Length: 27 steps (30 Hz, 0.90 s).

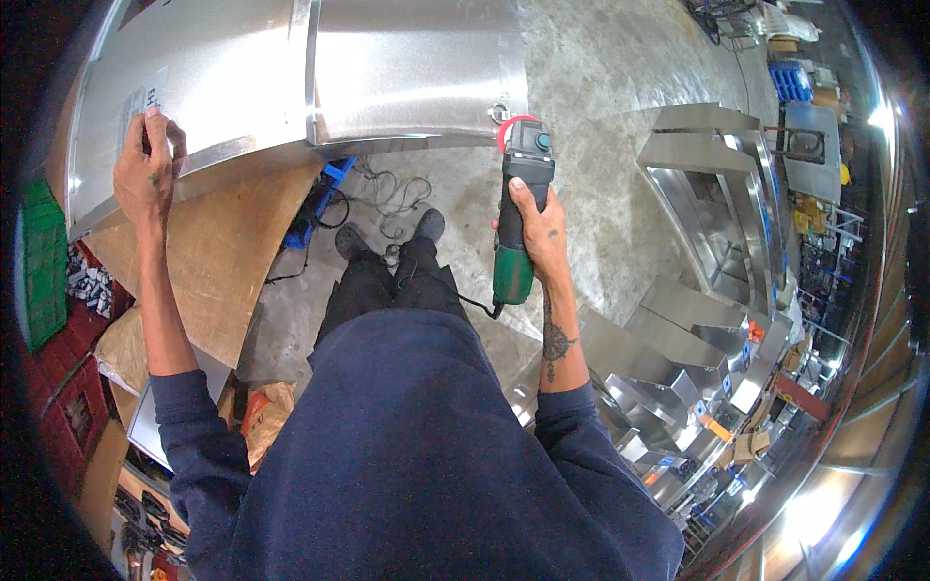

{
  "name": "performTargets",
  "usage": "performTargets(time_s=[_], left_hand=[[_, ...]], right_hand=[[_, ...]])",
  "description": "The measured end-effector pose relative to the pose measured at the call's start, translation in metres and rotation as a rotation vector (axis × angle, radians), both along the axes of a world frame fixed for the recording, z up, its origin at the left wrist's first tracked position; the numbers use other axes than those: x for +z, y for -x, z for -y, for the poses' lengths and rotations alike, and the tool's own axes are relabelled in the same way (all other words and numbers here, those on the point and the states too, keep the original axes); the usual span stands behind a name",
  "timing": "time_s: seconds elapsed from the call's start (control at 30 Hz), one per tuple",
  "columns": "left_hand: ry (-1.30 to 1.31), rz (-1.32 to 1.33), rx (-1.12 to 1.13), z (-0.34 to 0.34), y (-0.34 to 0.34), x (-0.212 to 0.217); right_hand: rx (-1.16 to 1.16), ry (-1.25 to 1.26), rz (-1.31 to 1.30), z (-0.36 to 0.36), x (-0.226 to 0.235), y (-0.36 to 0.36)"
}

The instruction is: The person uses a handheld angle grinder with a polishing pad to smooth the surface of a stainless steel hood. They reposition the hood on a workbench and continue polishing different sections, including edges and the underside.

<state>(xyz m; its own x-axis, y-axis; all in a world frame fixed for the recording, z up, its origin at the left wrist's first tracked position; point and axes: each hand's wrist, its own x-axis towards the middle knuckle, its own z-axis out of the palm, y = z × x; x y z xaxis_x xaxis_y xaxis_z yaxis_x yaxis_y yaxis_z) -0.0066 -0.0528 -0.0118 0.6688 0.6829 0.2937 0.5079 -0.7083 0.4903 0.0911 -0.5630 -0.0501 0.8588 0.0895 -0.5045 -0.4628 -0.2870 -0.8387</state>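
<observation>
Head view: my right hand [542, 232] wraps the grinder [513, 228], red disc [504, 135] at the right edge of the steel panel [412, 77], contact unclear; my left hand [145, 184] bends over the label [132, 108], can't tell if pinching; one-handed hold could let a caught disc kick; cord [472, 302] could snag.

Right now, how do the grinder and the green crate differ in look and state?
The grinder is black and green, with red at its head; the green crate looks green all over. The right hand holds the grinder, while no hand touches the green crate. Both show green.
</observation>
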Motion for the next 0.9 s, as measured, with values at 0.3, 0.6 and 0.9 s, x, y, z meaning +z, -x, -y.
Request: performTargets(time_s=[0.3,0.6,0.9], left_hand=[[-0.004,0.009,-0.014,-0.001,0.001,-0.002],[0.08,-0.044,0.032,0.011,-0.003,0.013],[0.047,0.018,0.007,0.008,-0.002,0.004]], right_hand=[[-0.01,0.019,0.017,0.011,-0.003,-0.006],[0.022,0.045,-0.001,-0.005,0.011,-0.001],[0.075,0.031,0.012,-0.021,0.016,0.004]])
